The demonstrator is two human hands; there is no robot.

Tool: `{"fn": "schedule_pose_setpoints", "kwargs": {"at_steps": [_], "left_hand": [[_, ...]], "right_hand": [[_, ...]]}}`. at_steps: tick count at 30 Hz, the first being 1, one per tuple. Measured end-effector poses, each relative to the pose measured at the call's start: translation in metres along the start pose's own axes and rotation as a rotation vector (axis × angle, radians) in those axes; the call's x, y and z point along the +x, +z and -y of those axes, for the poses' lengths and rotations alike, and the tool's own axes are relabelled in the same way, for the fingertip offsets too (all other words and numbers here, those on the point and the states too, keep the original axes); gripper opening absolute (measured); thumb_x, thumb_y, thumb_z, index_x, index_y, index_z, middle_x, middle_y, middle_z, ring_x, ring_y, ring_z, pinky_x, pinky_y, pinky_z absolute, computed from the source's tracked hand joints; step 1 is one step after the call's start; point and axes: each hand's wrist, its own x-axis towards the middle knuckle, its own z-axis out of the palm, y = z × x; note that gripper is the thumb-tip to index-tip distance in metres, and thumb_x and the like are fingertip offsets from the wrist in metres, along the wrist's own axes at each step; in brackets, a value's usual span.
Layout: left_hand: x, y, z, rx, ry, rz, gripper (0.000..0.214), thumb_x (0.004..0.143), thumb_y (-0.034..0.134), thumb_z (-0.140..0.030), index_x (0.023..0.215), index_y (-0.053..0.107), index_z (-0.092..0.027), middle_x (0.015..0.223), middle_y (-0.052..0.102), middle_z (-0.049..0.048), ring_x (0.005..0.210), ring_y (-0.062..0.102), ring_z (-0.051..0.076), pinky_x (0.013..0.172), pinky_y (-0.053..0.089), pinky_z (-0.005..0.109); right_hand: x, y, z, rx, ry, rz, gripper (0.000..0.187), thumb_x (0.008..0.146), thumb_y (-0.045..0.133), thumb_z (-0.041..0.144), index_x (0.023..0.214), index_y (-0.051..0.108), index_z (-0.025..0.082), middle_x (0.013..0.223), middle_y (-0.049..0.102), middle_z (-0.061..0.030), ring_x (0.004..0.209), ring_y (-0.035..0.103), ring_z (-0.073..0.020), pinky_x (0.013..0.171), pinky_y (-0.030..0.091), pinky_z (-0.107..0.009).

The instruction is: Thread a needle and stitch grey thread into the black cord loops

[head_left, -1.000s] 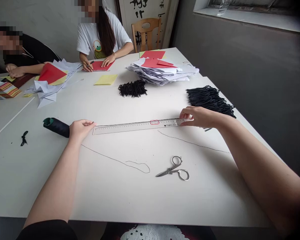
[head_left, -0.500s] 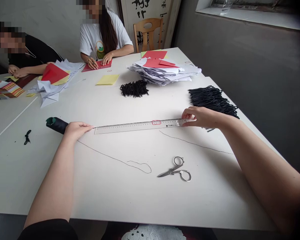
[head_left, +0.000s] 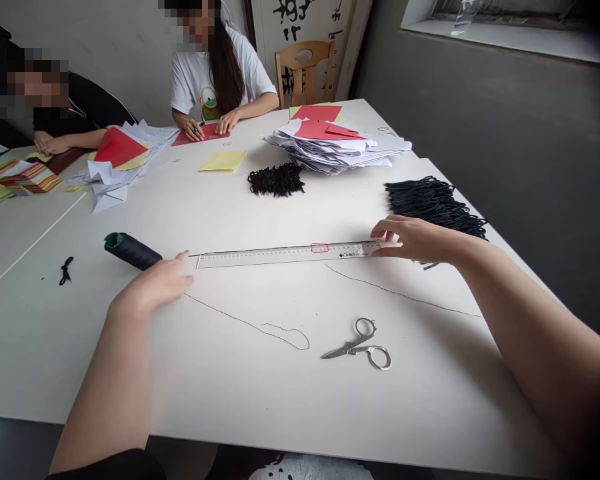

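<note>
Background panel [head_left: 316, 28] shows black calligraphy [head_left: 288, 10]; the ruler [head_left: 280, 257] bears small print.

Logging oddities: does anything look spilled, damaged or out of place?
Nothing looks spilled or damaged. One small knotted black cord lies alone left of the black thread spool, apart from the bunched black cord loops, so possibly stray.

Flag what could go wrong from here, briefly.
The black spool lies on its side by the left hand and might roll if bumped.

The clear ruler could swivel: only the right hand appears to touch it, at one end.

The loose thread loops near the scissors and may snag.
</note>
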Motion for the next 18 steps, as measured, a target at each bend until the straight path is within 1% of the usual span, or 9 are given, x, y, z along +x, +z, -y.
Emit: {"fn": "schedule_pose_setpoints", "kwargs": {"at_steps": [1,2,4,6,8,11,14,16,18], "left_hand": [[-0.007,0.001,-0.005,0.014,0.001,0.051,0.076,0.085,0.042,-0.038,0.153,0.014,-0.019,0.093,0.069,0.0082,0.092,0.064,0.027,0.073,0.046,0.032],[-0.012,0.002,-0.01,0.033,0.002,0.089,0.077,0.086,0.039,-0.039,0.153,0.007,-0.019,0.089,0.069,0.0078,0.089,0.064,0.028,0.072,0.045,0.032],[-0.02,0.004,-0.02,0.046,0.019,0.171,0.075,0.088,0.035,-0.039,0.153,0.002,-0.019,0.077,0.068,0.0058,0.082,0.065,0.028,0.071,0.044,0.033],[-0.024,0.005,-0.026,0.004,0.049,0.268,0.074,0.09,0.031,-0.04,0.153,-0.002,-0.016,0.063,0.065,0.0025,0.081,0.064,0.026,0.074,0.044,0.033],[-0.023,0.007,-0.027,-0.055,0.075,0.337,0.076,0.091,0.029,-0.04,0.151,-0.006,-0.012,0.054,0.061,-0.0004,0.083,0.064,0.025,0.078,0.043,0.032],[-0.023,0.008,-0.024,-0.087,0.086,0.366,0.08,0.091,0.03,-0.044,0.15,-0.01,-0.009,0.049,0.06,-0.0016,0.084,0.064,0.024,0.079,0.043,0.032],[-0.026,0.009,-0.023,-0.083,0.071,0.366,0.086,0.088,0.034,-0.047,0.149,-0.01,-0.005,0.049,0.062,0.0003,0.08,0.065,0.026,0.072,0.044,0.032],[-0.029,0.009,-0.025,-0.083,0.064,0.358,0.089,0.087,0.036,-0.048,0.149,-0.008,-0.002,0.049,0.062,0.0018,0.077,0.065,0.027,0.069,0.044,0.031],[-0.031,0.009,-0.026,-0.088,0.064,0.35,0.088,0.087,0.037,-0.048,0.15,-0.004,-0.002,0.048,0.061,0.0018,0.075,0.066,0.027,0.067,0.044,0.031]], "right_hand": [[0.0,-0.003,0.004,0.006,-0.022,-0.059,0.058,0.077,0.053,0.066,0.11,0.059,0.019,0.107,0.059,-0.011,0.088,0.06,-0.0235,0.073,0.051,-0.037],[0.001,-0.007,0.01,0.01,-0.055,-0.131,0.059,0.079,0.051,0.067,0.112,0.058,0.019,0.109,0.059,-0.0117,0.089,0.06,-0.0235,0.075,0.051,-0.037],[0.005,-0.014,0.028,-0.01,-0.137,-0.251,0.058,0.083,0.047,0.066,0.114,0.057,0.018,0.111,0.059,-0.0122,0.089,0.061,-0.023,0.078,0.05,-0.038],[0.015,-0.018,0.053,-0.07,-0.228,-0.284,0.051,0.088,0.044,0.06,0.114,0.059,0.019,0.112,0.059,-0.0119,0.085,0.061,-0.0219,0.076,0.05,-0.038],[0.031,-0.015,0.083,-0.13,-0.348,-0.26,0.042,0.092,0.045,0.05,0.114,0.06,0.018,0.113,0.059,-0.0118,0.085,0.061,-0.0217,0.077,0.05,-0.038],[0.063,0.005,0.13,-0.158,-0.562,-0.186,0.031,0.095,0.045,0.033,0.117,0.06,0.016,0.115,0.059,-0.0115,0.101,0.059,-0.0239,0.088,0.047,-0.038],[0.095,0.035,0.176,-0.121,-0.718,-0.097,0.032,0.097,0.041,0.025,0.124,0.056,0.016,0.123,0.056,-0.011,0.107,0.056,-0.0231,0.09,0.046,-0.036],[0.113,0.054,0.204,-0.111,-0.788,-0.065,0.037,0.098,0.038,0.024,0.132,0.05,0.016,0.129,0.053,-0.0113,0.109,0.055,-0.0226,0.09,0.046,-0.036],[0.125,0.07,0.228,-0.117,-0.804,-0.074,0.042,0.099,0.035,0.027,0.139,0.043,0.015,0.13,0.052,-0.0118,0.111,0.052,-0.0227,0.09,0.044,-0.036]]}}
